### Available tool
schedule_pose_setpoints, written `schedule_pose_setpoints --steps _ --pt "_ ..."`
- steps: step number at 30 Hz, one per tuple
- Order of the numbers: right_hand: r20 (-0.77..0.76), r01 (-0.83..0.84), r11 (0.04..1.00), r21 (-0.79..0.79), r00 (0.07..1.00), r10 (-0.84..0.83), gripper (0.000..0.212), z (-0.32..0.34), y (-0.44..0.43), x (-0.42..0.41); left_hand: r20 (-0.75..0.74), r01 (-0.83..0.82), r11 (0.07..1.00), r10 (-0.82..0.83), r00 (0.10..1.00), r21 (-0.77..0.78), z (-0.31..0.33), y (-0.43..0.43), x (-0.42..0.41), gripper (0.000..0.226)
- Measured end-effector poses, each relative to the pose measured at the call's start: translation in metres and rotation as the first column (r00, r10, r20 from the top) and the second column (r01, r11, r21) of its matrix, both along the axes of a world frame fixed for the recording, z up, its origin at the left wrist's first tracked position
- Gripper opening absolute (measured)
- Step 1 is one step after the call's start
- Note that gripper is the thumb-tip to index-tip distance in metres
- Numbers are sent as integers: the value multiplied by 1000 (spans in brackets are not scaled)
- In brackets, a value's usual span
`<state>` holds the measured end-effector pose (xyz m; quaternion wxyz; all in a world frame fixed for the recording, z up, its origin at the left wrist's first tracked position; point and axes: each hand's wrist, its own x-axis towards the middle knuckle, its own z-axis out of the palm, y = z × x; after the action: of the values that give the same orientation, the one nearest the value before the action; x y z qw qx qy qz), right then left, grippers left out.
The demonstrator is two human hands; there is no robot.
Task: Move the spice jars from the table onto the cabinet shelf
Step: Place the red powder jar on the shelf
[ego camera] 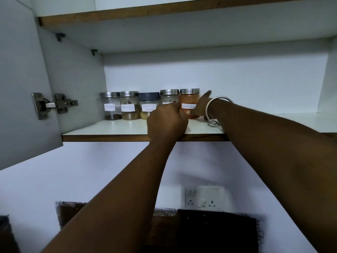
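Two bare forearms rise from 6 o'clock and 4 o'clock toward the cabinet shelf [109,129]. We see the left hand [166,123] from behind, its fingers curled in, its knuckles at the lower left of the orange jar [189,103]. It covers the lower half of the fourth jar [169,96], and we cannot tell whether it holds anything. The right hand [201,105] lies against the orange jar's side at 3 o'clock, thumb pointing up beside the lid. Its fingers are hidden behind the jar, so we cannot tell whether it grips or only presses. A silver bangle [219,99] circles that wrist.

All five jars stand upright in a row at the back of the shelf, close together. From the orange jar toward 9 o'clock come the fourth jar, the dark-lidded garam masala jar [148,105], the cinnamon jar [128,106] and the cloves jar [110,106], each with a white handwritten label.

Further toward 9 o'clock the cabinet door [18,88] hangs open on a metal hinge [54,105]. At 6 o'clock, on the wall below the shelf, sits a white socket plate [204,198].
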<state>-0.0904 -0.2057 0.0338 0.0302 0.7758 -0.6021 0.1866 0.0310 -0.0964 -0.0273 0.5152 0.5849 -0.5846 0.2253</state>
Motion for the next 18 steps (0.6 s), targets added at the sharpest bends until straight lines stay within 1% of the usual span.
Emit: schedule_pose_setpoints --steps 1,3,4,6,7,9,10,12,13,15,16,17,18 --pt "27 3 998 57 1000 -4 75 1 10 -6 -3 8 1000 -8 1000 -26 -1 1 -1 43" --pt "-18 -16 991 133 1000 18 37 3 21 -18 1 16 999 -16 1000 -47 0 2 -1 41" --pt "-4 -34 986 166 999 35 29 3 30 -22 4 19 999 -18 1000 -41 0 3 -1 40" --pt "43 -95 975 203 995 88 34 0 56 -28 4 59 998 -59 998 -27 -1 9 -1 38" --pt "97 -137 974 182 988 121 35 -3 68 -28 -20 106 994 -106 994 -17 -1 11 -1 36" --pt "140 -187 972 145 976 166 34 -10 99 -30 -86 226 974 -225 971 3 0 21 1 31" --pt "168 -202 974 103 969 183 34 -17 115 -31 -129 289 957 -286 949 8 -3 28 2 29" --pt "234 -208 977 -57 948 215 41 -29 150 -34 -208 410 912 -403 891 -7 -9 40 0 28" --pt "308 -195 974 -117 925 223 39 -44 170 -36 -251 467 884 -457 853 -23 -21 52 -4 27" --pt "460 -192 958 -214 845 273 23 -67 197 -40 -291 553 829 -550 783 -81 -39 72 -14 25" --pt "536 -197 949 -247 788 303 24 -93 215 -41 -327 591 800 -589 739 -105 -62 88 -19 25" --pt "592 -204 933 -295 728 347 24 -104 228 -40 -344 627 768 -629 697 -134 -69 101 -23 26" --pt "644 -210 925 -317 668 372 20 -130 247 -38 -378 661 736 -659 650 -148 -90 117 -27 26"
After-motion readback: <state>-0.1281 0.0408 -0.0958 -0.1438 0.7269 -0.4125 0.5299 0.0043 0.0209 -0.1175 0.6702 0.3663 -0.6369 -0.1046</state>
